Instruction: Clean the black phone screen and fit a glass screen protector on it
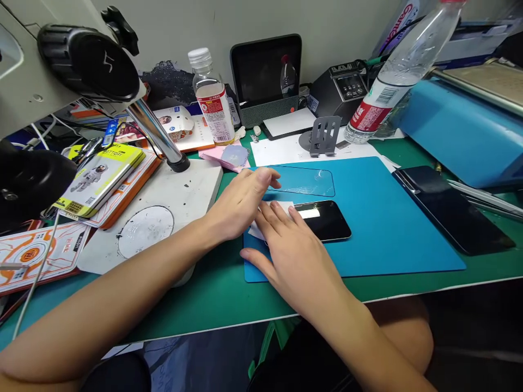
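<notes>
A black-screened smartphone (333, 220) lies face up on the blue mat (379, 218), its left part under my right hand (292, 239). That hand lies flat, fingers stretched out and thumb apart, on a thin white sheet (256, 231) over the phone. My left hand (241, 204) stands on edge at the phone's left end, thumb uppermost, fingers loosely extended; its lower fingers are hidden. Just behind the phone is a clear glass panel with a thin black border (314, 182). A bright white patch shows on the screen; I cannot tell whether it is a reflection.
A microscope stand (151, 130) and stacked boxes (102, 174) are at left. Behind stand a small bottle (214, 109), a dark display (265, 76), a phone holder (324, 136) and a tall bottle (379, 98). Another black phone (453, 212) and tweezers (490, 196) lie at right.
</notes>
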`<action>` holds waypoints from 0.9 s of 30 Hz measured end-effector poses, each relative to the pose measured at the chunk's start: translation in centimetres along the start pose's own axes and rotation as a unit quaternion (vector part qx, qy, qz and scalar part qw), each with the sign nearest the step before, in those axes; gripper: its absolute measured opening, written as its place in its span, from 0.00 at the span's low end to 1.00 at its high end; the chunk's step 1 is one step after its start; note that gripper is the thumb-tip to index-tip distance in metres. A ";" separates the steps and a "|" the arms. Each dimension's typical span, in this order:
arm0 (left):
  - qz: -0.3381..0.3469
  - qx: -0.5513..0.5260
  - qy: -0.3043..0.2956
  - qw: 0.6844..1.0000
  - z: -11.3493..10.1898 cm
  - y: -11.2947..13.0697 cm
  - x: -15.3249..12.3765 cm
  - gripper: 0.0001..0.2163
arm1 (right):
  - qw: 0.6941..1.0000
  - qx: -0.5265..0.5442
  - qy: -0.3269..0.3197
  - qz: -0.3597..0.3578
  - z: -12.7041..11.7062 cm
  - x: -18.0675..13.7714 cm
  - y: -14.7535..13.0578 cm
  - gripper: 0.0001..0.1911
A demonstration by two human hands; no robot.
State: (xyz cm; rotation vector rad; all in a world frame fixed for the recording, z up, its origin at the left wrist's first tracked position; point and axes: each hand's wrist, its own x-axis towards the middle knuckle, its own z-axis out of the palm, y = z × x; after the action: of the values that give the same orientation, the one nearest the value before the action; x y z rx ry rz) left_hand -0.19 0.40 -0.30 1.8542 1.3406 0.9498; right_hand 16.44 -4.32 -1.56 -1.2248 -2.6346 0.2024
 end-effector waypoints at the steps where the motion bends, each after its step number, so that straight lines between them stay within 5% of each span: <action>1: 0.001 0.002 -0.002 1.000 0.0 0.0 0.0 0.34 | 1.000 0.004 0.004 -0.012 -0.1 -0.4 0.0 0.36; 9: -0.015 -0.019 -0.014 1.000 -0.1 0.4 -0.1 0.35 | 0.997 -0.002 0.033 -0.065 -1.6 -6.5 1.7 0.27; 20: -0.016 0.004 -0.001 1.000 0.0 0.0 -0.1 0.33 | 1.000 -0.001 0.002 -0.001 0.5 -0.7 -0.8 0.47; 27: 0.001 0.022 0.003 1.000 -0.1 -0.3 0.0 0.35 | 0.996 0.007 0.031 -0.083 -0.1 -5.2 0.8 0.37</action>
State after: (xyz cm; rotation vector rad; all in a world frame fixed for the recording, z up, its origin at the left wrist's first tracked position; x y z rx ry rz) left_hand -0.41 0.48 -0.48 1.8883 1.3736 0.9332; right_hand 20.31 -7.83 -2.45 -0.9848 -2.6587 0.1514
